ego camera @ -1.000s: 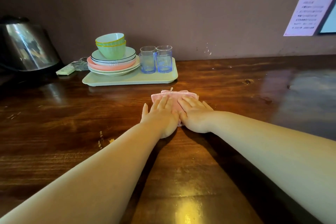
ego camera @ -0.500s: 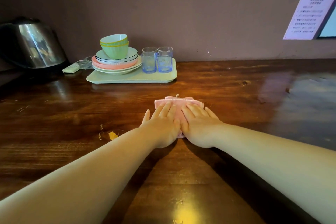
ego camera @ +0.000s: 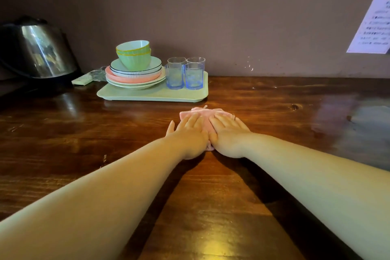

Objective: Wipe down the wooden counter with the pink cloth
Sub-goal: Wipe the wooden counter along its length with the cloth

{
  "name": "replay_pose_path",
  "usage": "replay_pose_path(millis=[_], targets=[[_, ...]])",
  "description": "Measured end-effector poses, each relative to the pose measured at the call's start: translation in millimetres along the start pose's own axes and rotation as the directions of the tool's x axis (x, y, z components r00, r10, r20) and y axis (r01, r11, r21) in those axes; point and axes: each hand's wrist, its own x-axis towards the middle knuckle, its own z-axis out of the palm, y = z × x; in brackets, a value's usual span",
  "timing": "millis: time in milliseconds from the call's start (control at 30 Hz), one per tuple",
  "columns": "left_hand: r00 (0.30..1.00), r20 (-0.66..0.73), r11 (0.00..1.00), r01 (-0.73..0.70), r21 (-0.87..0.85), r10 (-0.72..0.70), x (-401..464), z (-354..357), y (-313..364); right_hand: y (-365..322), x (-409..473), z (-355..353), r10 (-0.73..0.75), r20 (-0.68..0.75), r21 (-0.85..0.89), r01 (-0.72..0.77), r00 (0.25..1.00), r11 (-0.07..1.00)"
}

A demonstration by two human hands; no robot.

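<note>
The folded pink cloth [ego camera: 203,114] lies on the dark wooden counter [ego camera: 274,112], just in front of the green tray. My left hand [ego camera: 190,136] presses flat on the cloth's left half, fingers stretched forward and thumb out on the wood. Beside it, touching it, my right hand [ego camera: 229,135] presses flat on the right half, with a ring on one finger. Only the cloth's far edge and a strip between the hands show.
A pale green tray [ego camera: 152,95] near the back wall carries stacked plates [ego camera: 135,77], two green bowls [ego camera: 134,54] and several blue glasses [ego camera: 185,74]. A steel kettle [ego camera: 42,48] stands at the far left, with a white remote [ego camera: 82,80] beside it. A paper notice [ego camera: 375,25] hangs at the right.
Both hands drew the cloth a little toward me, then pushed it away again. It now lies closer to the tray's front edge.
</note>
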Motion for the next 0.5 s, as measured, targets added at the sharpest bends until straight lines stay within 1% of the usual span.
replay_pose_path(millis=[133,267,300,400,500], targets=[[0.997,-0.004,0.992,0.076,-0.103,-0.077,24,-13,-3,1,24,-13,0.029,-0.018,0.044,-0.028,0.999,0.999],[1.000,-0.018,1.000,0.012,-0.016,-0.013,21,5,-9,7,22,0,-0.050,-0.021,-0.029,0.049,0.999,0.998],[0.999,-0.031,1.000,0.009,-0.016,-0.009,23,6,-11,8,23,1,-0.064,-0.026,-0.042,0.063,0.998,0.997],[0.996,-0.033,0.991,0.081,-0.104,-0.085,33,-2,-12,8,33,-7,-0.039,-0.019,0.001,0.039,0.999,0.999],[0.993,-0.029,0.990,0.108,-0.088,-0.111,41,-12,-8,6,39,-12,-0.005,-0.039,0.023,0.006,0.999,1.000]])
